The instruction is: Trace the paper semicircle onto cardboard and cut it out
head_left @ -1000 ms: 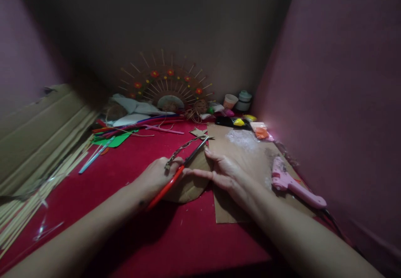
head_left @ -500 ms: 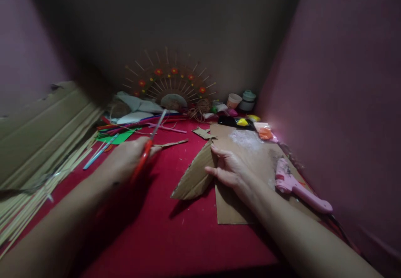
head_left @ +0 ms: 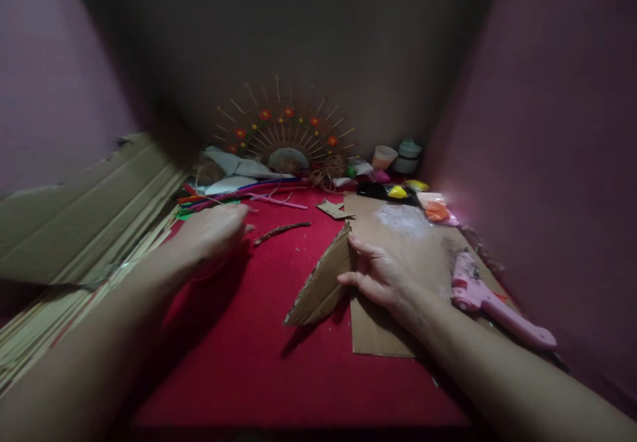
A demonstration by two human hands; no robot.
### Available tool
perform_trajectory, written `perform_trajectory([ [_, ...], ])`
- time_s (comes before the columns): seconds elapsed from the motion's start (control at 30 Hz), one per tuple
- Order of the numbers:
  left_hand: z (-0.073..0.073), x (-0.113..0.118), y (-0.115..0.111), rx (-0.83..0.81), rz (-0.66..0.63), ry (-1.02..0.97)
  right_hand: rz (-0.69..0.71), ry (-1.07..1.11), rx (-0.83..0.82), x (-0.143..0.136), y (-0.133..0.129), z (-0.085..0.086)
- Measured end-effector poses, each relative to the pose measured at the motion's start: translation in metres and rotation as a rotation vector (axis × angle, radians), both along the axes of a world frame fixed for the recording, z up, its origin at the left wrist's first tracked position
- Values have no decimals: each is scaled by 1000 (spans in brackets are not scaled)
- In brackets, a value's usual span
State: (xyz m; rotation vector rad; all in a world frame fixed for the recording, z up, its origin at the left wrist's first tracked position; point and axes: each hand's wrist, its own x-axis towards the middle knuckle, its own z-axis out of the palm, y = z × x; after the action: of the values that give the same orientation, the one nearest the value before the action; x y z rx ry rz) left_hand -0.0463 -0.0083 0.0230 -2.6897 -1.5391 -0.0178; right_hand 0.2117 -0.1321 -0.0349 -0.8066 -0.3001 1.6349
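Note:
Pinched by my right hand (head_left: 375,273) is a piece of brown cardboard (head_left: 321,283) with a curved, cut edge, tilted up above the red table. My left hand (head_left: 219,226) is over the left side with its fingers curled in. What it holds is hidden behind the hand, and the scissors seen earlier do not show clearly. A thin, twisted cardboard strip (head_left: 282,230) lies on the table just right of my left hand. Beyond the held piece is a small jagged cardboard scrap (head_left: 334,210).
A flat cardboard sheet (head_left: 381,336) lies under my right hand, with a pink glue gun (head_left: 502,306) on its right. Thin sticks (head_left: 94,302) and a large cardboard (head_left: 84,210) line the left. A flower-decorated fan shape (head_left: 288,130) and a cup (head_left: 383,157) stand at the back.
The cardboard strip by my left hand now lies on the table. The red-handled scissors in that hand have gone out of sight. My right hand keeps the cardboard piece; the view has shifted slightly.

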Motion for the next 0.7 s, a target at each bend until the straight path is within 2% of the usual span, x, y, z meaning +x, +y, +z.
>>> perform_trajectory([
  [0.13, -16, 49, 22, -81, -136, 97, -4, 5, 46, -4, -4, -2],
  [0.2, -19, 73, 29, -101, -191, 123, 3, 20, 65, -5, -3, -3],
  [0.33, -12, 125, 41, -48, -263, 110, 105, 70, 130, -4, 0, -7],
  [0.47, -4, 175, 56, -169, -284, 234, 151, 132, 143, 0, 5, -10],
  [0.57, -1, 190, 67, -245, -286, 342, 177, 144, 155, 2, 7, -11],
  [0.7, -4, 176, 66, -242, -267, 325, 185, 155, 175, 3, 8, -11],
])
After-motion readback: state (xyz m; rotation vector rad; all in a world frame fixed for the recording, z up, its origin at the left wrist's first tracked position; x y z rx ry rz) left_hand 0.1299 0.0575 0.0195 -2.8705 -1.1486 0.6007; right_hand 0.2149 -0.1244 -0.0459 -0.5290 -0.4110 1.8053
